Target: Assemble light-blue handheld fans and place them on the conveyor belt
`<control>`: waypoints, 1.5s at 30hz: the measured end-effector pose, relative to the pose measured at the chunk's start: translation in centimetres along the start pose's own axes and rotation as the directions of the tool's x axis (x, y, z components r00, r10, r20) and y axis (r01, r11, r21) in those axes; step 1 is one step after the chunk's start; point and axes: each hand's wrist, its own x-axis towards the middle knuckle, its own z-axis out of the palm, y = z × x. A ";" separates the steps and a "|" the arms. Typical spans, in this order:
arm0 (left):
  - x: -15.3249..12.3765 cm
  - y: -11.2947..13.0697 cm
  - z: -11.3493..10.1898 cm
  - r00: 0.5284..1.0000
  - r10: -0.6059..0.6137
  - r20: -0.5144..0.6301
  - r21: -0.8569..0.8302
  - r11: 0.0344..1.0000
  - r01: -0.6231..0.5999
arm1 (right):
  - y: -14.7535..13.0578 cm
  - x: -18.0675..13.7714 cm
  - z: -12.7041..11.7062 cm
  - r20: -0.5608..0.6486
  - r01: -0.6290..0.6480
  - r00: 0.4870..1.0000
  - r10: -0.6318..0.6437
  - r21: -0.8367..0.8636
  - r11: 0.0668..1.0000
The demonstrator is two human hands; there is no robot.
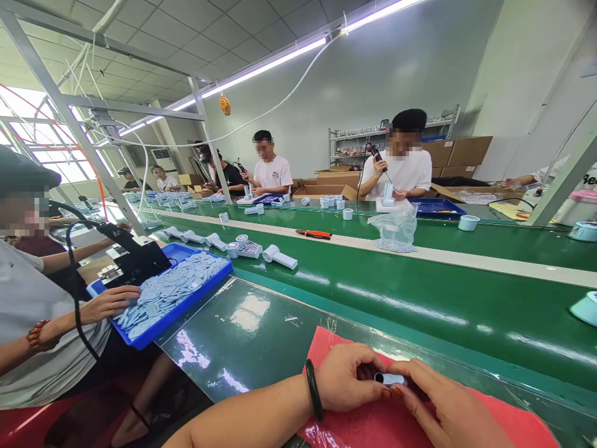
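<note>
Between my two hands, over a red sheet point(340, 429) on the bench, is a small light-blue plastic part point(390, 378) with a dark round opening facing left. My left hand point(347, 379), with a dark bangle at the wrist, curls its thumb and fingers around the part's left end. From the right, my right hand point(438, 398) pinches the other end with thumb and fingertips. Much of the part is hidden behind the fingers, so its full shape does not show.
A green conveyor point(373, 280) runs across in front, carrying light-blue housings point(280, 256), orange-handled pliers point(313, 234) and a plastic bag of small parts point(394, 230). At left, a co-worker's hand point(114, 302) rests by a blue tray point(186, 311) of flat pieces. Other people work opposite.
</note>
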 end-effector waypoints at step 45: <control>0.8 1.0 -1.1 0.993 0.053 0.109 0.183 0.980 -0.073 | -4.0 1.4 -2.3 0.028 -0.104 0.994 0.107 -0.096 0.990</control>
